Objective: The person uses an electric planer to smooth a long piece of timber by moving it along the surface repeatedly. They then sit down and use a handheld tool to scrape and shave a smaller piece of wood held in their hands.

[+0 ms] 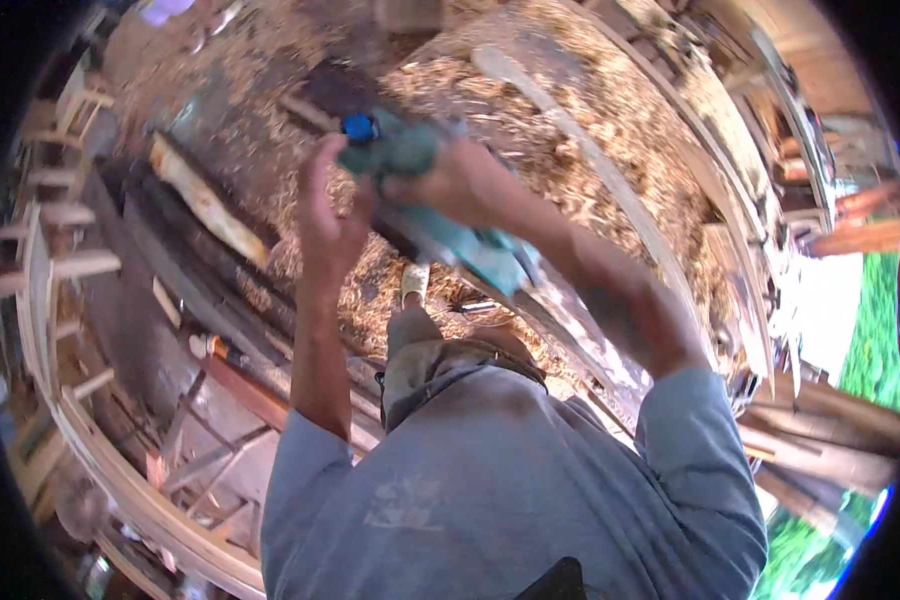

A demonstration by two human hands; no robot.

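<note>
both hands are up on a teal power planer [440,215], held above the shaving-covered tabletop [610,130]. left hand [332,215] is wrapping the front end by the blue knob [358,127], right hand [460,185] is clamping down over the top of the body. the hands are apart, one at each end of the tool.

progress, as a judgement: lots of planing looks done already. wood shavings [530,160] are lying thick over the tabletop and spilling onto the ground. a long pale plank [580,140] is running across the pile, partly buried. the planer looks lifted off the wood rather than sitting on it, so it reads as between passes. can't tell how much of the plank is left to plane.

hard to read:
- motion blur is smearing the planer and the right forearm; the sole and blade aren't showing
- can't tell if the tool is running; no cord is visible
- the plank's surface finish is unreadable under the shavings
- the person's own grey shirt [490,480] is blocking the lower centre
- a small metal object [475,307] near the tool's rear end is too blurred to identify
- fisheye is bending the timber frames [80,260] at left; stacked lumber [830,420] at right is cut off by the rim
</note>
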